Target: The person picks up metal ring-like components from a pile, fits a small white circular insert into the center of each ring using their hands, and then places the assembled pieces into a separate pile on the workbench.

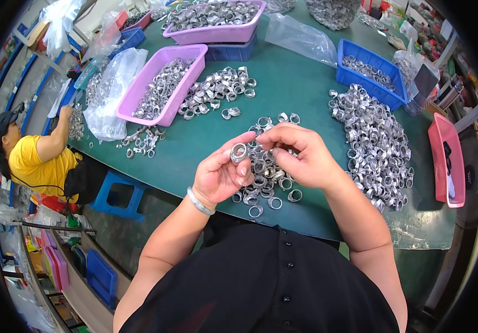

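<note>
A silver-grey metal ring (239,152) with a wide ornate band is held between the thumb and fingers of my left hand (220,171). That wrist wears a pale bangle (200,202). Close beside it on the right, my right hand (300,152) has its fingertips pinched together; what is in them, if anything, cannot be made out. Beneath both hands lies a loose pile of similar rings (270,172), partly hidden by my right hand. A much larger heap of rings (375,144) spreads over the green table (300,72) to the right.
Pink-purple baskets (194,61) of rings stand at the left and back, near another ring pile (219,89). A blue basket (400,100) sits at the far right, a pink basket (455,188) past the edge. Clear plastic bags (300,39) lie about. A person in yellow (44,161) works left.
</note>
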Motion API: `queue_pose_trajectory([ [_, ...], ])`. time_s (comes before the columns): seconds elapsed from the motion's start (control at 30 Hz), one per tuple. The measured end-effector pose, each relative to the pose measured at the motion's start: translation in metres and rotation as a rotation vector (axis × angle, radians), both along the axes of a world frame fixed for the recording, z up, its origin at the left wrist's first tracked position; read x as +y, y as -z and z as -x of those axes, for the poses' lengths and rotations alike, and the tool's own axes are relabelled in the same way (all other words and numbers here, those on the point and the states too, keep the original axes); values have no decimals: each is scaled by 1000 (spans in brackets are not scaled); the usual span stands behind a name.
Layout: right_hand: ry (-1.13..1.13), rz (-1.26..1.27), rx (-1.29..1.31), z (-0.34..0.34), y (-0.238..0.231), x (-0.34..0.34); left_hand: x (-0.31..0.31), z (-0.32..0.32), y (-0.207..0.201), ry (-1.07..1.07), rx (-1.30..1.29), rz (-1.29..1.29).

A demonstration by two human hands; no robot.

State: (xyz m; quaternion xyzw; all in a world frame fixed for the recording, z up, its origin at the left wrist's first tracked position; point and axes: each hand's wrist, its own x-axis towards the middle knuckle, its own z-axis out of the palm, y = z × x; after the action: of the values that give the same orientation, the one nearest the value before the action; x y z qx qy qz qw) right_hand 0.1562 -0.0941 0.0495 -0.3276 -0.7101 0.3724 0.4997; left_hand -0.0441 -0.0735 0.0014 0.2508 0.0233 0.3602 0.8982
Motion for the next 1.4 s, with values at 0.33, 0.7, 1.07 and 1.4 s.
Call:
queue_pose_trajectory([
  [0.33,-62,262,187,-2,9,3,-4,-2,-9,-76,229,117],
  [0.7,-124,286,249,1,7,3,-14,-13,-20,-51,543,-91],
  [1.07,-205,89,157,1,9,3,-16,-15,-22,-68,456,-37],
  [1.4,-209,5,76,-1,4,4,-15,-8,-19,-380,674,-541],
])
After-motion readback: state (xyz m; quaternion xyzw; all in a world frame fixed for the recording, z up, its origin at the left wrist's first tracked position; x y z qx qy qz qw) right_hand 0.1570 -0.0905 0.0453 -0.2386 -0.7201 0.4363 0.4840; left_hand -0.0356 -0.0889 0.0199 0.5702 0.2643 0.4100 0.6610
